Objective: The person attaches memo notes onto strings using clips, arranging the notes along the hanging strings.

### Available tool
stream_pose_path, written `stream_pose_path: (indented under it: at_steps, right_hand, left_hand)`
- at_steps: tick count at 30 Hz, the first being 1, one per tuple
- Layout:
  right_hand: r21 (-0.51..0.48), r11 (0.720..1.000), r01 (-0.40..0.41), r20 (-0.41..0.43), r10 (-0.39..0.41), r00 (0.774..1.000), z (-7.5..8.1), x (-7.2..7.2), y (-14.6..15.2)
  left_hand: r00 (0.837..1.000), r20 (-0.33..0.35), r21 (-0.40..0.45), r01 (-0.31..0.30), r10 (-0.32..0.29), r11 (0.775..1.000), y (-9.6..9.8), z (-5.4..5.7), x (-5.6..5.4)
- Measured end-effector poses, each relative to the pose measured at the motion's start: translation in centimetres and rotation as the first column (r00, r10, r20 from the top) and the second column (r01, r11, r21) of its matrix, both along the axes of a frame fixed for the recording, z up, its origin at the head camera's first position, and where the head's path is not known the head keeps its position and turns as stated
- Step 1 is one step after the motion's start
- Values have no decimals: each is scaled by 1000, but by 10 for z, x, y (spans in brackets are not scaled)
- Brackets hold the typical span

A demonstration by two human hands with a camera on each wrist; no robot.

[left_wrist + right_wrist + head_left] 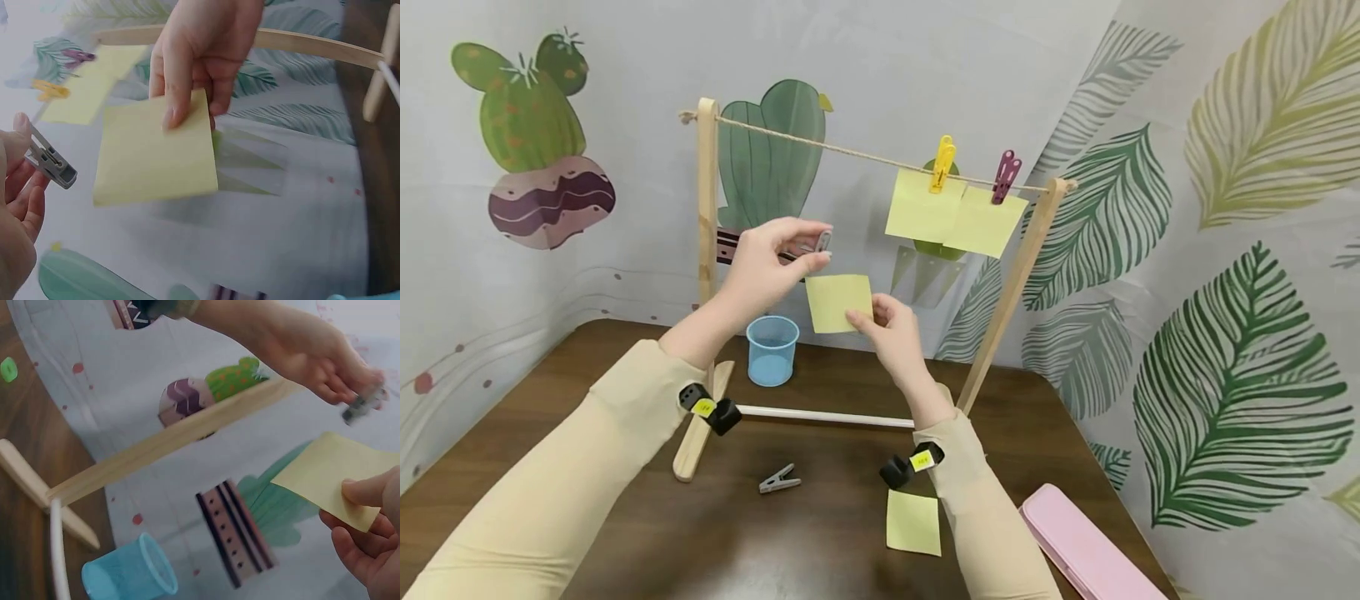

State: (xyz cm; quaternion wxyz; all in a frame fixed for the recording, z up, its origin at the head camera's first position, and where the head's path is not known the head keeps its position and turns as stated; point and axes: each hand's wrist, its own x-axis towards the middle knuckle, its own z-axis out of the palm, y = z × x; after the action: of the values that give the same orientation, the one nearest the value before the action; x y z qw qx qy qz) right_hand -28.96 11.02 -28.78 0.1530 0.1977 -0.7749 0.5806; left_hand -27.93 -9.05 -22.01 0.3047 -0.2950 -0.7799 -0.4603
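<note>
My left hand [767, 257] pinches a grey clothespin [55, 164] between thumb and fingers, below the string [842, 151]. With thumb and fingers my right hand [895, 335] grips a yellow sticky note [837, 302] by one edge. The note hangs in the air just below and right of the clothespin. Two other yellow notes are on the string at the right: the left note [917, 208] under a yellow clothespin [942, 165], the right note [988, 223] under a purple clothespin [1006, 177].
Wooden posts [708, 183] hold up the string, with a white bar [827, 415] low between them. A blue mesh cup [772, 358] stands behind. On the table lie another grey clothespin [779, 479], a yellow note [913, 522] and a pink case [1086, 546] at the right.
</note>
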Motion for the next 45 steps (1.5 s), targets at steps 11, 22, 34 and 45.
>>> stream_pose_path:
  at_steps: [11, 22, 34, 45]
  right_hand:
    - [-83, 990, 114, -85, -121, 989, 52, -7, -12]
    - [-132, 984, 121, -71, -131, 989, 86, -16, -19]
    - [-224, 964, 144, -57, -160, 985, 100, -20, -20]
    - [-253, 958, 135, -41, -150, 988, 104, -23, -19]
  left_hand:
    - [990, -122, 32, 81, -76, 996, 23, 58, -10]
    - [982, -144, 101, 135, -119, 986, 40, 98, -14]
    - [998, 6, 252, 63, -67, 966, 43, 123, -15]
    - [996, 64, 359, 28, -54, 933, 46, 127, -16]
